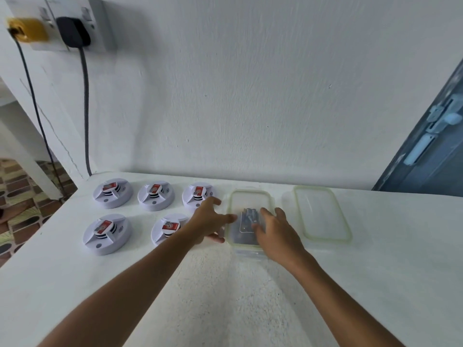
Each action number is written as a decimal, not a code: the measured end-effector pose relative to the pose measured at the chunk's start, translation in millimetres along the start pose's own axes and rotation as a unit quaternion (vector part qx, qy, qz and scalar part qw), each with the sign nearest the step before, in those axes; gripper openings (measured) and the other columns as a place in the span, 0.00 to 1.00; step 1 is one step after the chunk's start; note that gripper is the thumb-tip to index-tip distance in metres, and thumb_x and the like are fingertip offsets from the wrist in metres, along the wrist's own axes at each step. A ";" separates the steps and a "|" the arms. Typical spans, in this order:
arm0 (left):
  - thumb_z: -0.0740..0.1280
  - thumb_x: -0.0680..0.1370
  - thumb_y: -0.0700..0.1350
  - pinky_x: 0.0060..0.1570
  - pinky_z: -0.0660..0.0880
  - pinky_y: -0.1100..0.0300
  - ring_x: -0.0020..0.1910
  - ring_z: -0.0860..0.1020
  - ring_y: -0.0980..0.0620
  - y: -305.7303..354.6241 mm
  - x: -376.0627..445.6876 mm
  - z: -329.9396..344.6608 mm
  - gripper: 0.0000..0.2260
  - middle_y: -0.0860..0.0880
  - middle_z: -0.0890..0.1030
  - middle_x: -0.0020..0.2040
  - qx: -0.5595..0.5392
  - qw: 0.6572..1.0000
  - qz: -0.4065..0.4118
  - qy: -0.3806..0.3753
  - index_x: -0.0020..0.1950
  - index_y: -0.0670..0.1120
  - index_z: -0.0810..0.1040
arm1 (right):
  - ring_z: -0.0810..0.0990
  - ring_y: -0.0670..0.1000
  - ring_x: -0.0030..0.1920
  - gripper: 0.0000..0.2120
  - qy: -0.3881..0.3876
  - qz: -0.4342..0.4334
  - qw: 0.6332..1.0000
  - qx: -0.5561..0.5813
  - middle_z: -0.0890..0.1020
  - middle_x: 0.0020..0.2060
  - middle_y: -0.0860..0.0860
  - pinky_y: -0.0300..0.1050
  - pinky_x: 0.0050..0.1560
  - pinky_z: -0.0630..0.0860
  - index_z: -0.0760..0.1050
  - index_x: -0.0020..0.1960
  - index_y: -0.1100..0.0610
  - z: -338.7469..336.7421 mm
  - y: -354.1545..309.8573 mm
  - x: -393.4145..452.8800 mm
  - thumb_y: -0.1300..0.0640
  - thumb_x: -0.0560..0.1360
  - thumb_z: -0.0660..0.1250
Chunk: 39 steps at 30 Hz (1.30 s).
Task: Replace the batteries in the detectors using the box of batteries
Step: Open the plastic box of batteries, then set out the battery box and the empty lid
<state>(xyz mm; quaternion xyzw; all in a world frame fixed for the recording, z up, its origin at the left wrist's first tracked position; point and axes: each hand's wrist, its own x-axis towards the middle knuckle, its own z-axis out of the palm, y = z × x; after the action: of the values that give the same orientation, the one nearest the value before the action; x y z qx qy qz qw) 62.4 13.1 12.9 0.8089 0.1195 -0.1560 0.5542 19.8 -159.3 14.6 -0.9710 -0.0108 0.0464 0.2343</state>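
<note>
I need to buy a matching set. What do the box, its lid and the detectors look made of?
The box looks like clear plastic: the batteries show through, and its rim is pale green. The lid beside it looks the same, translucent with a green edge, perhaps a seal. The detectors look like white moulded plastic, smooth and matte.

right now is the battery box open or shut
Open. The clear box has no cover on it; its lid lies flat on the counter to its right, and the right hand reaches inside.
</note>
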 end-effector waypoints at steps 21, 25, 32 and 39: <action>0.70 0.76 0.53 0.62 0.70 0.56 0.67 0.72 0.50 47.9 -29.2 -28.8 0.23 0.49 0.74 0.69 0.004 0.972 0.189 0.142 0.69 0.50 0.74 | 0.83 0.58 0.43 0.14 -0.003 0.060 0.631 0.773 0.82 0.45 0.61 0.44 0.42 0.82 0.76 0.56 0.67 -44.6 -47.3 18.0 0.74 0.71 0.66; 0.69 0.76 0.56 0.49 0.72 0.64 0.56 0.77 0.54 60.0 -54.0 -16.4 0.22 0.50 0.78 0.57 -0.136 0.960 0.218 0.108 0.65 0.45 0.75 | 0.82 0.56 0.55 0.09 -0.046 -0.051 0.710 0.701 0.84 0.52 0.59 0.49 0.56 0.79 0.80 0.54 0.64 -38.4 -83.8 5.2 0.65 0.78 0.62; 0.58 0.80 0.32 0.54 0.76 0.40 0.53 0.79 0.43 57.7 -40.5 -46.1 0.13 0.45 0.78 0.50 -0.358 0.907 0.106 0.194 0.44 0.49 0.74 | 0.81 0.52 0.42 0.07 0.000 -0.093 0.941 0.326 0.82 0.43 0.51 0.41 0.42 0.75 0.76 0.52 0.57 -35.5 -69.0 6.1 0.64 0.76 0.63; 0.58 0.81 0.33 0.57 0.76 0.38 0.56 0.78 0.43 37.2 -33.2 -48.1 0.10 0.44 0.77 0.56 -0.349 0.911 0.089 0.199 0.48 0.47 0.74 | 0.76 0.54 0.45 0.03 -0.039 -0.165 0.965 -0.202 0.78 0.45 0.51 0.44 0.42 0.66 0.74 0.48 0.55 -3.5 -16.8 -5.5 0.59 0.74 0.65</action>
<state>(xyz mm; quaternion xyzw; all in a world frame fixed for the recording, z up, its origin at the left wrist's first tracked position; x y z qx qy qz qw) 51.1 44.0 73.8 0.5853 0.2013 0.1102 0.7776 14.7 -146.2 25.8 -0.9804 -0.1889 0.0421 0.0366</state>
